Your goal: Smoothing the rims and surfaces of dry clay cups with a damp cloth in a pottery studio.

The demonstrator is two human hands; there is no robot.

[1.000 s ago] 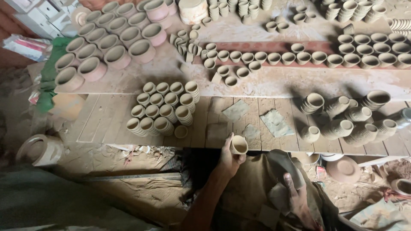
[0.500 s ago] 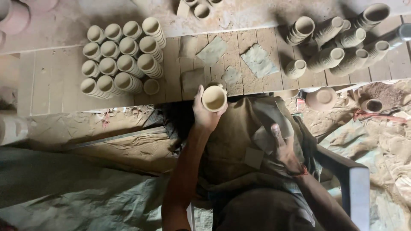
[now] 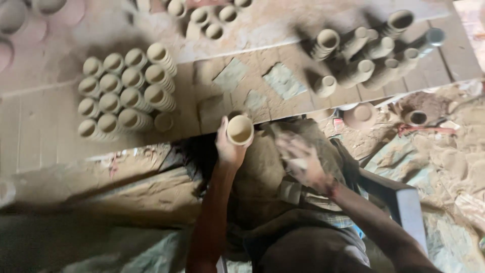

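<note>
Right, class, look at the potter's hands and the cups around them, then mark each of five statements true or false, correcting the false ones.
1. The left hand holds a clay cup with its mouth facing up. True.
2. The right hand grips a second cup. False: it holds no cup; it is blurred, over the cloth on the lap.
3. A block of cup stacks stands on the board to the left of the held cup. True.
4. The cups at upper right are in neat, straight rows. False: they lean in a loose cluster.
5. The held cup is full of water. False: it looks empty.
</note>
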